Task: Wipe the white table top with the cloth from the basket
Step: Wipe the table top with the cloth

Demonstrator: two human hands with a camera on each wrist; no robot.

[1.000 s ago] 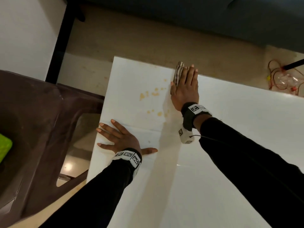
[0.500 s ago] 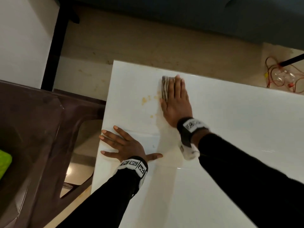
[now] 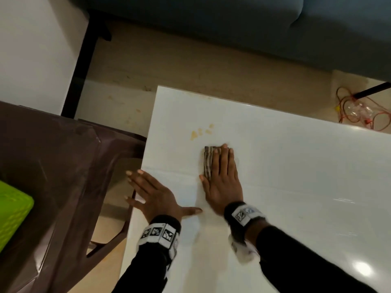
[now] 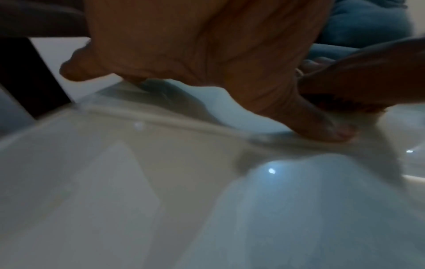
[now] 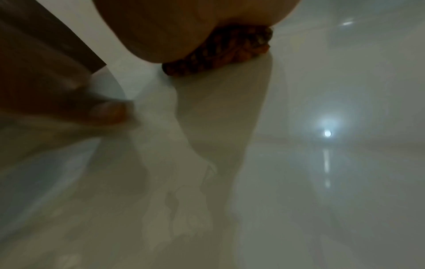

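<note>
A folded brown striped cloth [image 3: 208, 160] lies on the white table top [image 3: 296, 187], flattened under my right hand [image 3: 222, 176], whose straight fingers press it down. In the right wrist view the cloth [image 5: 220, 52] bulges out beneath the palm. Yellow stain spots [image 3: 201, 132] sit just beyond the cloth toward the far left corner. My left hand [image 3: 152, 193] rests flat near the table's left edge with fingers spread, its thumb [image 4: 322, 125] touching the surface. Both hands hold nothing in a grip.
A dark brown plastic chair [image 3: 53, 176] stands against the table's left side with a green basket [image 3: 12, 210] on it. A blue sofa [image 3: 232, 24] runs along the far side. Red wires and a clear plastic piece [image 3: 359, 111] lie on the floor at far right.
My right hand has dragged the cloth back toward me, from the far edge across the stains; several spots nearer me are gone. The left hand has stayed put.
</note>
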